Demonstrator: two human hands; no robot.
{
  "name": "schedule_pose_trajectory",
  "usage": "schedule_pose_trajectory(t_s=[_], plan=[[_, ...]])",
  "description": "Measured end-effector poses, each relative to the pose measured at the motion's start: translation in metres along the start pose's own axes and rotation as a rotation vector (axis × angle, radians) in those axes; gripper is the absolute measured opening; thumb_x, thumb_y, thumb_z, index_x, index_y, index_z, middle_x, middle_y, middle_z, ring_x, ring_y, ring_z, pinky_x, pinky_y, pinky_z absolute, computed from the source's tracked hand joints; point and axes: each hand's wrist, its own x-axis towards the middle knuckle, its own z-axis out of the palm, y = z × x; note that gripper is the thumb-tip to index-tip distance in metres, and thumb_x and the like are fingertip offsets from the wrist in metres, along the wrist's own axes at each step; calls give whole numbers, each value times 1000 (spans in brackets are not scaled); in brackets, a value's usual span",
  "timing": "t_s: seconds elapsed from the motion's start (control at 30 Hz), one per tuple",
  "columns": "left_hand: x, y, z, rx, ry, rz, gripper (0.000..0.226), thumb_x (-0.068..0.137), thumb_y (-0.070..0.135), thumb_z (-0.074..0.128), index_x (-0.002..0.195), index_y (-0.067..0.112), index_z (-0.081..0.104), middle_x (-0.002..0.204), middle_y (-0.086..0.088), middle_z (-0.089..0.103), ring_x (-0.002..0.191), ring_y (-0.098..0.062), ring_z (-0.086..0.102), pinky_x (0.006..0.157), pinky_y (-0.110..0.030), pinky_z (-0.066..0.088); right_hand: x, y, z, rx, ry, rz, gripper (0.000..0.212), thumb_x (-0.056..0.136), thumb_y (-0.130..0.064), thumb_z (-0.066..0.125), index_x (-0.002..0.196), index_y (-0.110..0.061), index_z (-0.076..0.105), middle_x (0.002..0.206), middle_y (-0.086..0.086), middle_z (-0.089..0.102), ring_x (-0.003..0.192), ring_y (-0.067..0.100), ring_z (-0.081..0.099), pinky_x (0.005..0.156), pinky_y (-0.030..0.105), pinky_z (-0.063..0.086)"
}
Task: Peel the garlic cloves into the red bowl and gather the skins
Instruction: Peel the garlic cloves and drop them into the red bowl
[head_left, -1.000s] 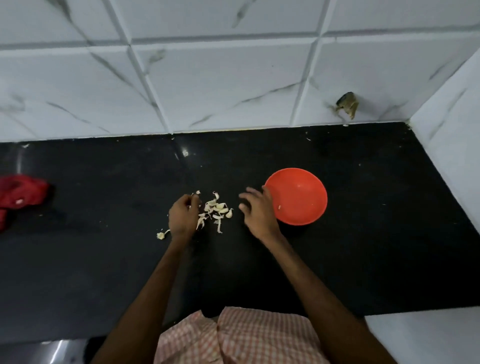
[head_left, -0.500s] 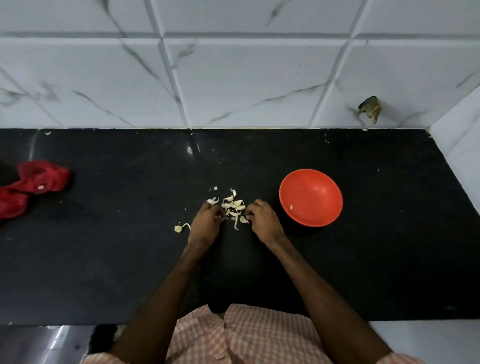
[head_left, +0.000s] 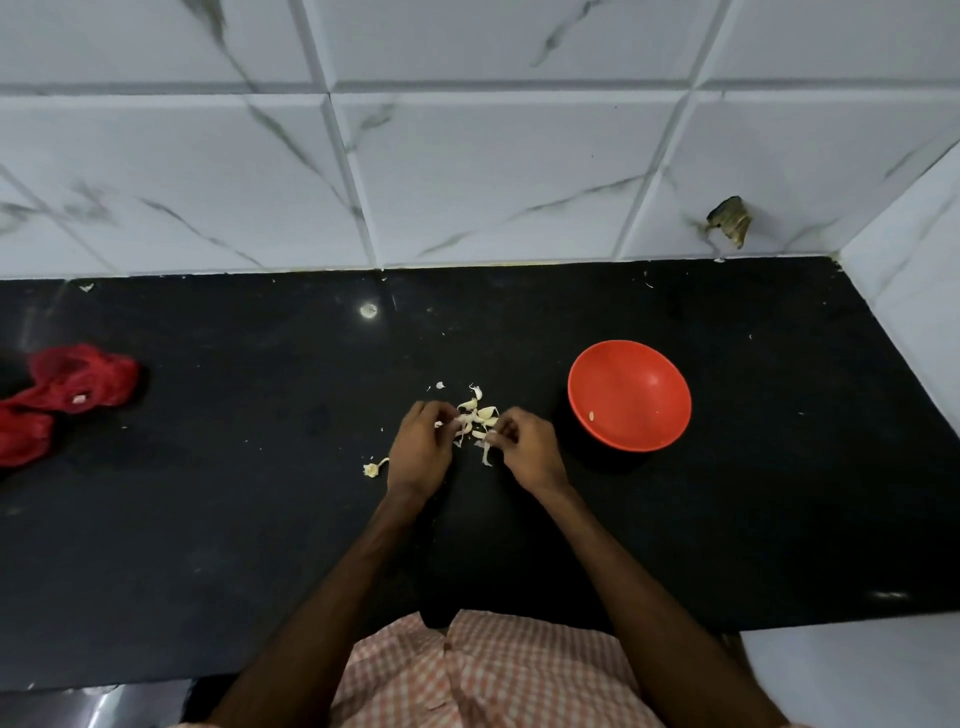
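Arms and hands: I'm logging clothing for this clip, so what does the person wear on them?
Nothing shows on the left hand or right hand: no gloves, rings or watch. Both forearms are bare, no sleeves in view. A pink-and-white checked shirt shows at the bottom edge.

the white tiled wall (head_left: 467, 171) is brightly lit from above, while the black desk (head_left: 208, 519) is left dim. a small lamp glare (head_left: 368, 310) is mirrored near its back edge. soft shadows are cast beside the red bowl (head_left: 649, 384) and between the forearms (head_left: 332, 597). the tile lines (head_left: 519, 87) are bowed toward the edges by the wide lens. the garlic pieces (head_left: 480, 413) at the left hand (head_left: 421, 449) and right hand (head_left: 527, 449) are rendered slightly soft.
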Motion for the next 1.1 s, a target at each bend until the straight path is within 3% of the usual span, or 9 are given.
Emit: schedule_pose_trajectory(t_s=[0.1, 0.2, 0.3, 0.47, 0.6, 0.7, 0.77, 0.93, 1.1], plan=[[1, 7, 3, -249, -171, -62, 6, 95, 18, 65, 100, 20, 67, 96, 6, 69, 84, -6, 64, 77, -24, 51, 2, -11, 1, 177, 63, 9, 11, 83, -7, 77, 84, -11, 67, 76, -2, 68, 69, 6, 62, 67, 17, 48], [4, 15, 2, -404, -298, -101, 3, 96, 17, 64, 94, 17, 62, 85, -2, 69, 59, -4, 58, 58, -21, 45, 3, -25, 1, 239, 43, -23, 13, 82, 2, 71, 84, -11, 67, 76, -3, 67, 64, -2, 58, 61, 11, 43], [6, 17, -4, -537, -321, -133, 12, 96, 13, 64, 87, 9, 55, 73, -13, 60, 45, -4, 46, 42, -18, 36, 5, -30, -1, 356, -24, 17, 20, 84, 3, 70, 80, -17, 66, 73, -4, 67, 55, -3, 57, 53, 18, 45], [6, 17, -17, -714, -387, -187, 14, 94, 9, 66, 86, 5, 55, 68, -7, 63, 46, -4, 45, 37, -15, 30, 9, -33, -16, 699, -230, 60, 11, 87, 4, 71, 89, -6, 68, 78, 3, 73, 68, 22, 72, 59, 26, 57], [8, 18, -19, -709, -328, -199, 11, 96, 8, 63, 90, 1, 56, 69, -4, 66, 47, -6, 48, 37, -16, 31, 10, -31, -18, 791, -250, 80, 11, 89, 5, 68, 95, -4, 70, 87, 6, 74, 76, 22, 72, 72, 30, 62], [15, 9, -18, -598, -217, -253, 9, 100, 13, 57, 96, 5, 58, 73, -3, 66, 49, -11, 48, 37, -19, 34, 16, -22, -14, 539, -95, 96, 15, 91, 5, 65, 97, -6, 73, 91, 3, 72, 84, 16, 71, 69, 25, 61], [19, 0, -19, -482, -144, -271, 6, 100, 13, 57, 95, 12, 60, 71, -2, 64, 51, -13, 48, 42, -21, 38, 21, -11, -12, 241, -26, 76, 18, 92, 1, 65, 102, -10, 75, 96, -1, 73, 91, 13, 70, 78, 26, 60], [22, -17, -18, -207, -82, -178, 15, 99, 12, 58, 104, 22, 69, 69, 1, 68, 57, -2, 59, 65, -23, 51, 21, -4, -10, -210, -18, -84, 29, 93, -10, 67, 122, -15, 67, 117, 0, 62, 110, 15, 59, 93, 32, 52], [22, -22, -15, 156, -146, -178, 19, 98, 37, 56, 115, 29, 61, 93, 5, 73, 91, -19, 68, 80, -38, 55, 26, -13, -4, -434, -152, -222, 39, 95, -16, 66, 133, -20, 59, 124, -1, 52, 117, 16, 49, 92, 35, 52]])
